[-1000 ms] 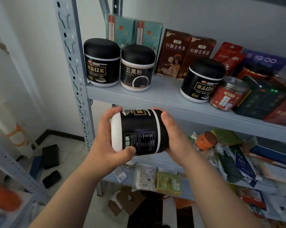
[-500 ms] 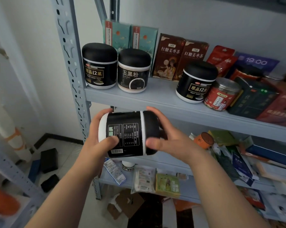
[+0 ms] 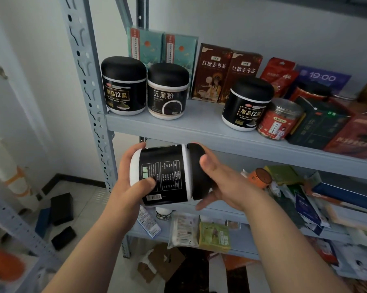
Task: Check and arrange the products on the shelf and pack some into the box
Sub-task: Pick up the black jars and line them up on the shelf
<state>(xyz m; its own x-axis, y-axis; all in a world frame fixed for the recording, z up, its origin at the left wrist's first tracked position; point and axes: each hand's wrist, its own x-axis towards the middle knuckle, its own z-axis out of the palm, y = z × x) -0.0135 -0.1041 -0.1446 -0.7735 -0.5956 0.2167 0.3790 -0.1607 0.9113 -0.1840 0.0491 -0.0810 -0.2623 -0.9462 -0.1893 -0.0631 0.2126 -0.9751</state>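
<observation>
The jar [image 3: 167, 174] is lying sideways, lid rightward; left hand [image 3: 132, 180] is gripping its base, right hand [image 3: 225, 182] cupping the lid, fingers spread.

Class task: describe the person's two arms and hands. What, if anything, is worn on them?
The left hand and right hand are ungloved, no rings showing. Both forearms are bare to the frame's edge: no sleeve, watch or bracelet visible.
</observation>
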